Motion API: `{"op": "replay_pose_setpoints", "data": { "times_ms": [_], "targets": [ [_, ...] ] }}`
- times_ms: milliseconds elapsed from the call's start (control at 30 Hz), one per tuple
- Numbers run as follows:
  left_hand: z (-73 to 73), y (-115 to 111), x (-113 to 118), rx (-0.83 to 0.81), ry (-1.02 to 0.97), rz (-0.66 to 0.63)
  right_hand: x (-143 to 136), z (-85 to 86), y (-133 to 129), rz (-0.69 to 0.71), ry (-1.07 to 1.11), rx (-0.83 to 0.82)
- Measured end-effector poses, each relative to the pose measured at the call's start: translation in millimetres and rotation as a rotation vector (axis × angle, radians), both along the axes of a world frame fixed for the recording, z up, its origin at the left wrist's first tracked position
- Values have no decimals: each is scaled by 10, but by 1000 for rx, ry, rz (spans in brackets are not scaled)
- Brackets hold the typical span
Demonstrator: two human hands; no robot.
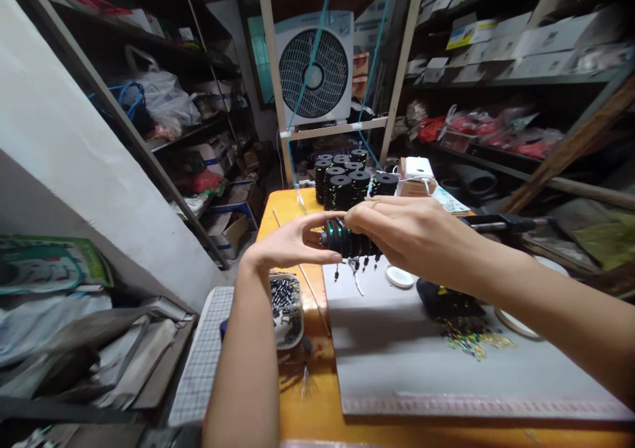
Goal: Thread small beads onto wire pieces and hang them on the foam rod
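Between my two hands, a stack of black discs [341,237] lies on its side above the table, with small black beads dangling under it. My left hand [297,239] closes on its left end, thumb below and fingers above. Over the top and right of the same stack, my right hand [391,226] has its fingers wrapped round it. Right behind the hands stand several upright black spools [340,186] with shiny green glints. A white board [397,368] lies below, bearing a small white lid [399,276] and a pile of coloured beads [471,335].
A white tub [299,302] of dark beads sits on the yellow table [307,395] at the left. Behind are a white box [418,167] and a box fan [313,67]. Loaded shelves flank both sides. A black rod [489,223] extends beyond my right forearm.
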State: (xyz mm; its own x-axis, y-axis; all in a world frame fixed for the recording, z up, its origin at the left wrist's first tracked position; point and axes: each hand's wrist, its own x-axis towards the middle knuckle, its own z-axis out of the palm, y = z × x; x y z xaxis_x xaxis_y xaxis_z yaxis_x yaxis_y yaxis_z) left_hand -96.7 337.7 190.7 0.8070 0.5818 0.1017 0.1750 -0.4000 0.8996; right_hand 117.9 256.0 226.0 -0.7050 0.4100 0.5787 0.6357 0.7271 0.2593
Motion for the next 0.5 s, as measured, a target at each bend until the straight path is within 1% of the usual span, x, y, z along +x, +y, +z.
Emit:
{"op": "replay_pose_setpoints", "data": {
  "times_ms": [67, 167, 233, 300, 367, 400, 467, 500],
  "targets": [
    [-5, -1, 3, -10, -10, -7, -1, -12, -18, 0, -28, 5],
    [-14, -14, 8, -50, -49, -18, -28, -34, -56, -42, -89, 1],
    [-19, -22, 9, -86, -68, -31, -50, -54, -105, -73, -126, 8],
    [-22, -22, 9, -113, -81, -49, -42, -106, -186, -74, -124, 33],
    [-21, -16, 7, -122, -85, -62, 25, -228, -303, -40, -95, 42],
    [-19, -13, 6, -124, -83, -65, 85, -325, -374, -20, -73, 27],
    [-11, -10, 4, -130, -67, -69, 250, -578, -539, -19, -29, -68],
    [-6, -11, 2, -133, -55, -66, 346, -723, -625, -67, 34, -136]
  ]
}}
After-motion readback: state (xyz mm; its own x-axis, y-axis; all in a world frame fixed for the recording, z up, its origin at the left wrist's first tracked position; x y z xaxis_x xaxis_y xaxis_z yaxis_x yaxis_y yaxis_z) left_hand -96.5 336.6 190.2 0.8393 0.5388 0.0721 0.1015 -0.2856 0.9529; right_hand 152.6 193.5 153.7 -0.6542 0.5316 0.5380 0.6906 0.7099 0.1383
